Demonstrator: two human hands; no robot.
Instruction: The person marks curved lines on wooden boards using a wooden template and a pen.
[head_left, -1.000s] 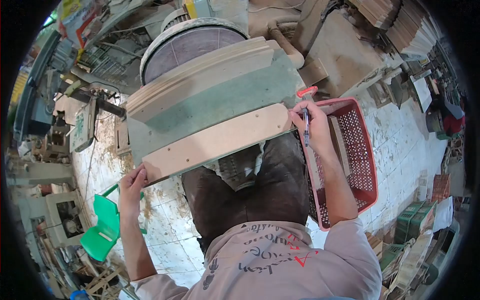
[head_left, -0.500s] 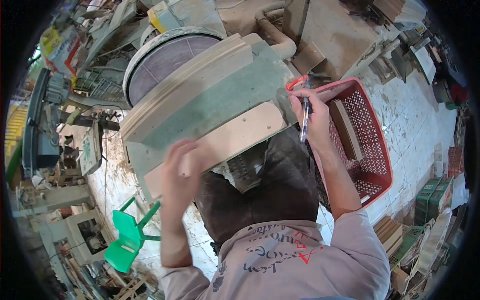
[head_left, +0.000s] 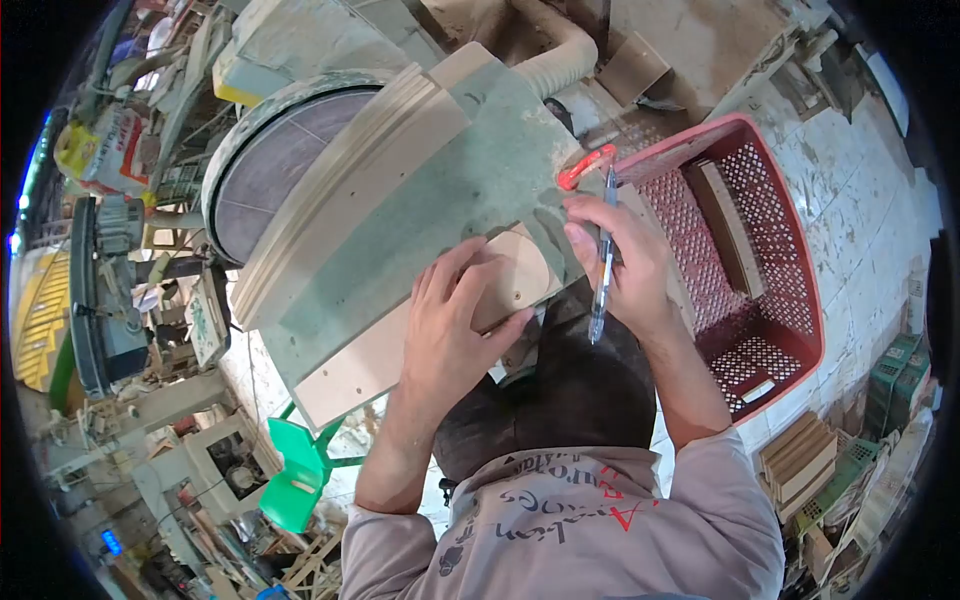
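My left hand (head_left: 455, 315) lies across a long light wooden board (head_left: 345, 375) near its right end, with fingertips toward the far edge and the thumb at the near edge. A pale rounded outline (head_left: 525, 265) and a small dark hole show at that end of the board. My right hand (head_left: 630, 260), closed, holds a clear-barrelled pen (head_left: 602, 265) between thumb and fingers, just right of the board's end. Under the board is the worn green tabletop (head_left: 400, 235). A red-orange handle-like piece (head_left: 585, 168) sits by the table's right corner, just beyond the right hand.
A stack of curved wooden strips (head_left: 340, 190) lies along the table's far side, before a round sanding disc (head_left: 285, 175). To the right stands a red perforated basket (head_left: 815, 300) with wood pieces inside. A green plastic chair (head_left: 295, 475) stands on the floor at lower left.
My left hand has moved right along the board and come down onto its right end. The pen stays in my right hand. The view has shifted slightly.
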